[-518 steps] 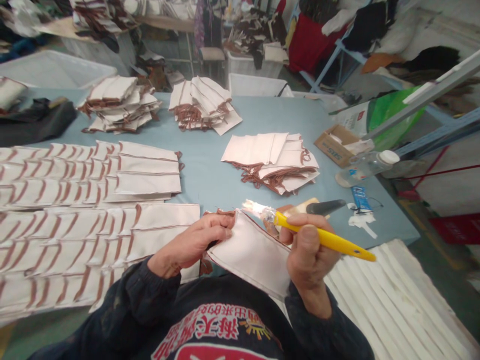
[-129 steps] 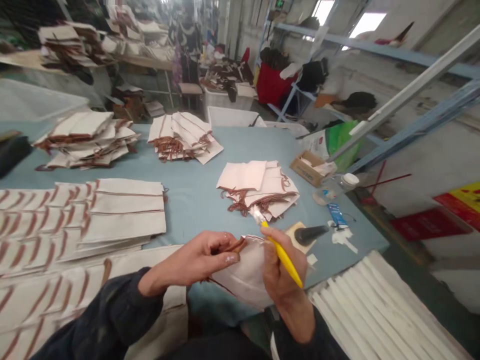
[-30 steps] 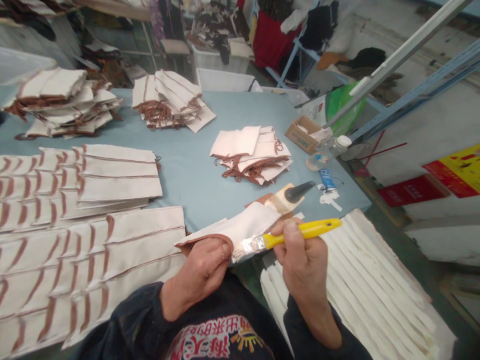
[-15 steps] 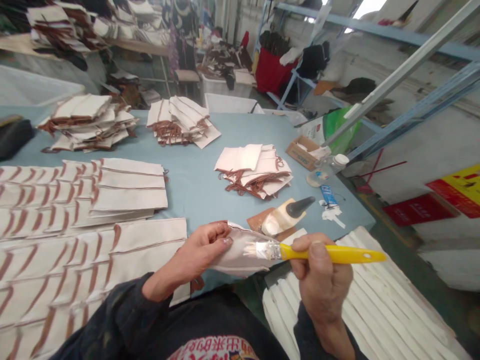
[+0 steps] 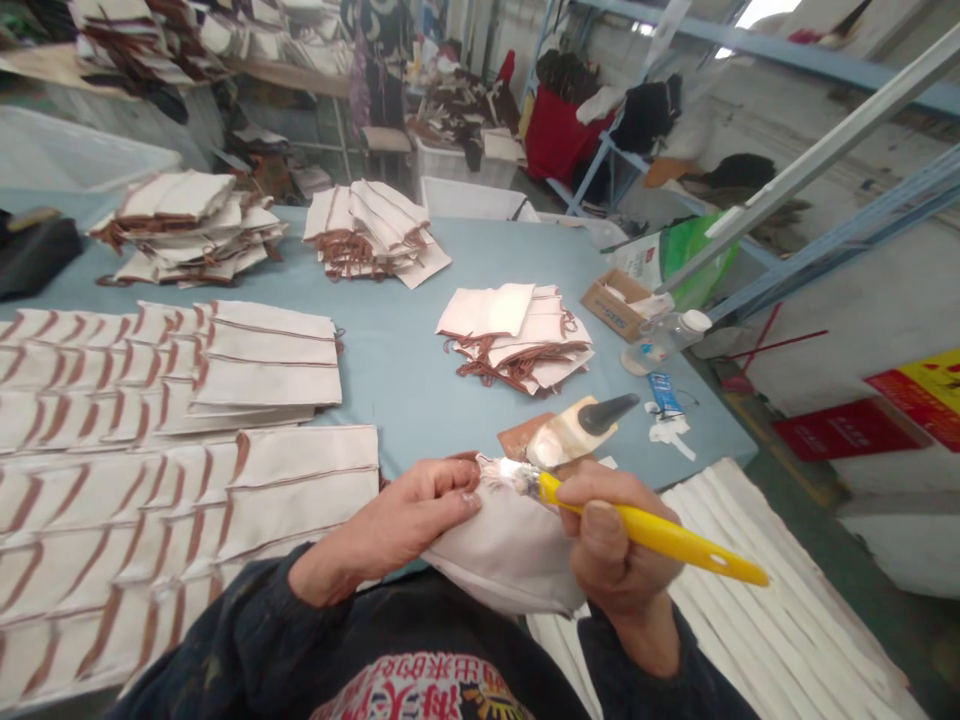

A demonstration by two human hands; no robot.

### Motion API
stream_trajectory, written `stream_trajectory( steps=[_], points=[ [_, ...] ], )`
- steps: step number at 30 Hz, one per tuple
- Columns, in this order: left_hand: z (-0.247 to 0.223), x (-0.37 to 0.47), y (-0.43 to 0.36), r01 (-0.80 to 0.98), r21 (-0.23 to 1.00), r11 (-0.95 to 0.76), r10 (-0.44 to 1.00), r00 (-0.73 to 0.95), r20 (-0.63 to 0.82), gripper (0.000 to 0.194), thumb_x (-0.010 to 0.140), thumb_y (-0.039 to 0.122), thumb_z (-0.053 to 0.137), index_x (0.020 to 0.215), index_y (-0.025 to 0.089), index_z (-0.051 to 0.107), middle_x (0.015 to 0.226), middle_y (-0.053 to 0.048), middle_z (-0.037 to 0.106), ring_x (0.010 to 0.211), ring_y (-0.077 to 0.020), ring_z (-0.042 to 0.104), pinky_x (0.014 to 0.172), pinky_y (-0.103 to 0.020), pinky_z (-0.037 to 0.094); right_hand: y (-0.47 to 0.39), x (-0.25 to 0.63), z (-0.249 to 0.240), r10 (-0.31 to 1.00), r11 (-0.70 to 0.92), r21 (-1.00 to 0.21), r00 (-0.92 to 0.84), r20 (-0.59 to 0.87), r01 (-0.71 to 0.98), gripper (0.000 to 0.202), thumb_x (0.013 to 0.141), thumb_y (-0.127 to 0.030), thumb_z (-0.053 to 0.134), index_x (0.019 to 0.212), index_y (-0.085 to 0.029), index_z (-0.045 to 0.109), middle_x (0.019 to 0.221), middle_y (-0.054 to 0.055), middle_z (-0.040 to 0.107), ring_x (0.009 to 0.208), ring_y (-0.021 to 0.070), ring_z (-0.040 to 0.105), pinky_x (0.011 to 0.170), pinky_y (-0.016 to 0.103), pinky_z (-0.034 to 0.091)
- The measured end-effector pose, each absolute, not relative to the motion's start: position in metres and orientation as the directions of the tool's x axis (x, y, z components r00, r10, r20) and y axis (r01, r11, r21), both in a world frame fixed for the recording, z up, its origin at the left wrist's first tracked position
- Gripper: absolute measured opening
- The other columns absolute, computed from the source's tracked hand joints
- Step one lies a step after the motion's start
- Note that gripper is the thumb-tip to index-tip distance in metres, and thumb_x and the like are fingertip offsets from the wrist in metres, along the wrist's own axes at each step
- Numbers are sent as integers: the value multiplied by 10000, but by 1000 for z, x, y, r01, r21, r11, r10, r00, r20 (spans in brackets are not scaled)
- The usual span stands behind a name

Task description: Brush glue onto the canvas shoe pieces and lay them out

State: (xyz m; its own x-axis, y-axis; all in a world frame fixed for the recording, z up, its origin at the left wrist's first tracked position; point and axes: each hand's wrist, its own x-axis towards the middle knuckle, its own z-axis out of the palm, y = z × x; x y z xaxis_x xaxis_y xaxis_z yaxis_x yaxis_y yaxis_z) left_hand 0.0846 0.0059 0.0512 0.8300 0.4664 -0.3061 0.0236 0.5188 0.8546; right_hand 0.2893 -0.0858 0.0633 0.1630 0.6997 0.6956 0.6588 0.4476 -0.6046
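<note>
My left hand (image 5: 427, 510) pinches the upper left edge of a white leather piece (image 5: 510, 555), its thumb on the pale face. In my right hand (image 5: 622, 540) is a yellow-handled paintbrush (image 5: 660, 540), gripped near the ferrule. Its white-coated bristles touch the piece's top edge, close to my left fingertips. Just beyond lies a glue container with a dark spout (image 5: 577, 425), on a brown scrap (image 5: 521, 437). To the left, overlapping rows of white pieces with brown edges (image 5: 300, 470) cover the table.
Three stacks of similar pieces (image 5: 517, 335) stand farther back on the blue-green table (image 5: 397, 375). A small cardboard box (image 5: 615, 305) and a clear bottle (image 5: 664, 340) are at the right. Long white strips (image 5: 757, 570) lie at the lower right, below a metal rack (image 5: 840, 240).
The brush has moved up and left to the piece's top edge, and its handle now slopes down to the right. The piece has turned, showing more of its face.
</note>
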Motion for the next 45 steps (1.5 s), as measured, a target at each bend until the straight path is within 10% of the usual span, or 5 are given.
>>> stream_trajectory(
  steps=[5, 12, 17, 30, 45],
  points=[
    [52, 91, 5, 100, 910, 401, 454, 841, -293, 333, 854, 446, 779, 762, 175, 608, 709, 34, 526, 641, -110, 414, 577, -227, 331, -63, 289, 81, 673, 585, -434, -111, 732, 685, 217, 1096, -293, 559, 946, -260, 712, 723, -2, 749, 584, 171, 701, 601, 305, 591],
    [46, 87, 11, 56, 844, 533, 426, 844, -325, 338, 827, 465, 801, 875, 143, 709, 882, -22, 657, 705, -119, 512, 653, -226, 411, -85, 302, 89, 714, 455, -684, 225, 663, 570, 290, 1119, -348, 516, 929, -250, 712, 566, -52, 586, 439, 146, 540, 478, 297, 471],
    [46, 88, 12, 58, 881, 469, 441, 849, -290, 326, 836, 459, 814, 865, 146, 732, 954, -54, 687, 801, -166, 567, 706, -254, 455, -70, 301, 96, 778, 508, -522, -104, 620, 685, 260, 1058, -259, 571, 850, -264, 727, 717, 2, 769, 606, 186, 723, 585, 320, 587],
    [44, 86, 8, 70, 858, 509, 455, 824, -337, 320, 800, 439, 820, 861, 142, 718, 870, -26, 659, 740, -142, 532, 669, -235, 419, -63, 296, 98, 723, 560, -411, -182, 666, 719, 258, 1058, -226, 563, 848, -248, 713, 709, -10, 776, 588, 158, 729, 591, 271, 580],
    [53, 86, 1, 18, 841, 541, 508, 790, -344, 362, 797, 458, 828, 892, 124, 725, 785, -6, 629, 628, -105, 479, 581, -221, 351, -81, 270, 26, 659, 283, -489, 204, 724, 825, 191, 1119, -248, 551, 1218, -206, 709, 1015, 75, 833, 906, 214, 824, 816, 321, 665]
  ],
)
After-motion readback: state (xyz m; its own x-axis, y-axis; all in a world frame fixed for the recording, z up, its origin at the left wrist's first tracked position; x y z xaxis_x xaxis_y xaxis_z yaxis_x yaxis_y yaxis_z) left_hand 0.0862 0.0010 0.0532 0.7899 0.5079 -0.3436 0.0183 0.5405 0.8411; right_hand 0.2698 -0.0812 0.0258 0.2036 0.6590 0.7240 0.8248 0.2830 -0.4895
